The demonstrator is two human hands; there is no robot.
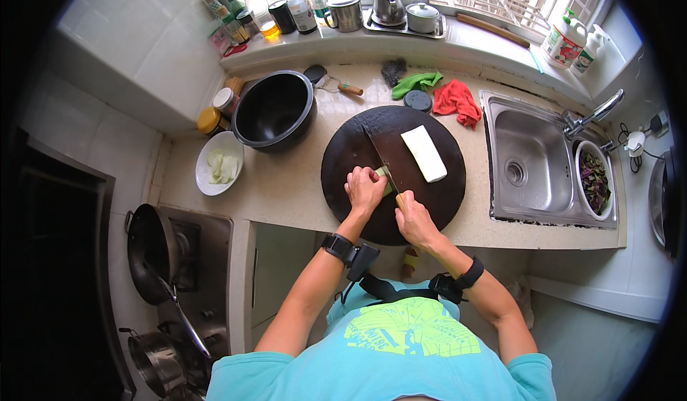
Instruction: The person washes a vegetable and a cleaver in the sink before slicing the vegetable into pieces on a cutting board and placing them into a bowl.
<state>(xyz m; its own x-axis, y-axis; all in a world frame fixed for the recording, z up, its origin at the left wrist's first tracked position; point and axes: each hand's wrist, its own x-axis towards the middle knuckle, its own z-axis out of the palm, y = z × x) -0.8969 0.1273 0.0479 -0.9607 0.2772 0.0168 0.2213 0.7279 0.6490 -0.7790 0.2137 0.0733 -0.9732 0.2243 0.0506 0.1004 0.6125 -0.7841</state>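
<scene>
On a round dark cutting board (349, 132), my left hand (365, 189) presses down a pale green vegetable piece (387, 190), fingertips bent over it. My right hand (416, 218) grips the wooden handle of a kitchen knife (379, 151). The blade points away from me and stands right beside the left fingertips, against the vegetable. How deep it cuts is hidden. To the right of the knife lies a white rectangular block (424, 153), apart from both hands. A white bowl (202, 178) at the left holds pale green slices (222, 167).
A black basin (275, 112) stands behind the left side of the board, near a peeler (343, 87). Red (457, 102) and green cloths (416, 84) lie behind the board. Rightward is a steel sink (528, 159) with a colander of leaves (594, 181). A wok (153, 256) sits at left.
</scene>
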